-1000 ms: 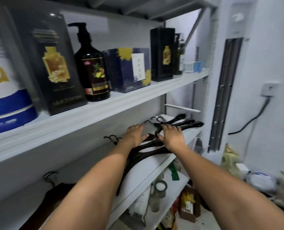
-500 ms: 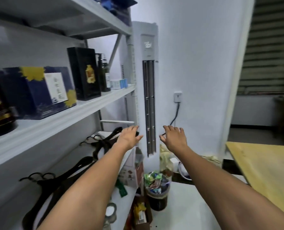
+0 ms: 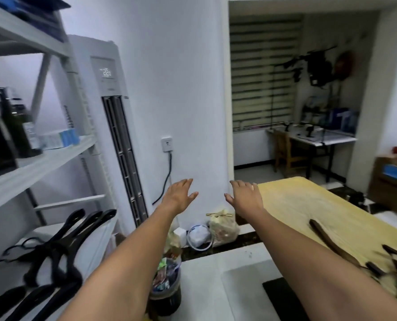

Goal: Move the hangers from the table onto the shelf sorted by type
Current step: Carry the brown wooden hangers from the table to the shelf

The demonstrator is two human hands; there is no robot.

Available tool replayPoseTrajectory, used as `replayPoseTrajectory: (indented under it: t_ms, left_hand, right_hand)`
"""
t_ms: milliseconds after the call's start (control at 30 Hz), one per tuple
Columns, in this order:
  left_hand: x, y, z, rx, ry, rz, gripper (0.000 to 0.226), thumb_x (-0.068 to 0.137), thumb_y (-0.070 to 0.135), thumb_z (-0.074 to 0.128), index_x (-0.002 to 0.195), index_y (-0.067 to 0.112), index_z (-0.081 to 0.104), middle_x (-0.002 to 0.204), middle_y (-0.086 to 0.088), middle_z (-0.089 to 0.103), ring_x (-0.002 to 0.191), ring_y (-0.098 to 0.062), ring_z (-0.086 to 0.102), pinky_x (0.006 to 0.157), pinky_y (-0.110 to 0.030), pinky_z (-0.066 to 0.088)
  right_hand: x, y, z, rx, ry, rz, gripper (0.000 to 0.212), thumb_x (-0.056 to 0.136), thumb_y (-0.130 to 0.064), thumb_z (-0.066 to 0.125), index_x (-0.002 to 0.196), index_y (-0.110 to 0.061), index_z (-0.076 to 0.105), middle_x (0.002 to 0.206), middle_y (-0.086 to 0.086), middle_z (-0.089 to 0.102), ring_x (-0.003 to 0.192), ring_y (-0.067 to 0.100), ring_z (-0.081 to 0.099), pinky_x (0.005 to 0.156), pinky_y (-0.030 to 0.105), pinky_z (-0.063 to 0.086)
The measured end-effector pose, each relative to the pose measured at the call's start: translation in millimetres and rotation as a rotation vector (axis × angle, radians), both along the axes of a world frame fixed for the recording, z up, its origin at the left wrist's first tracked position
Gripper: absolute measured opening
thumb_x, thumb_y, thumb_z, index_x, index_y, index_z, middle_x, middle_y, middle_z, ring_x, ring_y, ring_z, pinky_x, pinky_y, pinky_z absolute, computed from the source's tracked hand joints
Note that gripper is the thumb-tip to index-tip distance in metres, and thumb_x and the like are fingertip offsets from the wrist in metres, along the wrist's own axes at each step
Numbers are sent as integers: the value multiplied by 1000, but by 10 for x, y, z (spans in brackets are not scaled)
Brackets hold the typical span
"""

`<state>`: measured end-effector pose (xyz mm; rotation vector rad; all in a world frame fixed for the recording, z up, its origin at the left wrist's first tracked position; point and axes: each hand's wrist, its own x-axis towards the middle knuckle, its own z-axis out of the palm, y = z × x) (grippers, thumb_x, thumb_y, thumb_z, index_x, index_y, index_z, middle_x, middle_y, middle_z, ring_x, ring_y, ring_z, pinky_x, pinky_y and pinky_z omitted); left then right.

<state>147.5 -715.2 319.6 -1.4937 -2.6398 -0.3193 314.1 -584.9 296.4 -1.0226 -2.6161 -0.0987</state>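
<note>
Head view: the left hand (image 3: 180, 195) and the right hand (image 3: 245, 196) are held out in mid-air, fingers spread and nothing grasped, between the shelf (image 3: 94, 237) and the counter (image 3: 308, 205). On the lower shelf, black hangers (image 3: 60, 246) are seen stacked; a brown hanger (image 3: 327, 239) and blurred dark hangers (image 3: 396, 262) are seen on the counter.

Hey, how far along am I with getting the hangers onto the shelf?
Done: several black hangers lie on the lower shelf. In hand: nothing, the left hand and right hand are both open and empty. Left: a brown hanger and a few dark hangers lie on the yellow table.
</note>
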Motion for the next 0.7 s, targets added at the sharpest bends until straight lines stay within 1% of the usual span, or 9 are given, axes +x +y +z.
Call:
replayPoseTrajectory:
  t_ms: [167, 333, 533, 700]
  left_hand:
    - [202, 572, -104, -18, -5, -142, 61, 100, 45, 34, 151, 16, 17, 156, -6, 23, 143, -24, 23, 118, -35, 17]
    - [364, 1036, -265, -18, -32, -253, 60, 99, 44, 35, 151, 16, 19, 156, -6, 25, 142, -25, 24, 117, -35, 18]
    - [544, 1597, -532, -54, -47, -371, 59, 100, 43, 35, 150, 16, 20, 155, -5, 26, 141, -24, 25, 116, -35, 20]
    - [701, 2062, -751, -98, -50, -441, 59, 100, 44, 34, 150, 17, 19, 156, -3, 24, 141, -23, 24, 117, -34, 20]
  right_hand:
    - [329, 349, -81, -55, -9, -132, 58, 99, -49, 34, 147, -18, 29, 149, 4, 39, 135, 25, 38, 112, 41, 22]
    - [663, 635, -230, -85, -41, -248, 58, 99, -50, 33, 146, -17, 30, 146, 6, 42, 132, 27, 40, 111, 42, 24]
    - [1061, 967, -449, -151, -101, -388, 59, 100, -50, 32, 147, -15, 27, 148, 7, 38, 133, 29, 39, 112, 43, 24]
    - [1287, 1293, -609, -203, -116, -477, 57, 100, -47, 32, 147, -14, 27, 147, 7, 38, 134, 29, 37, 113, 43, 23]
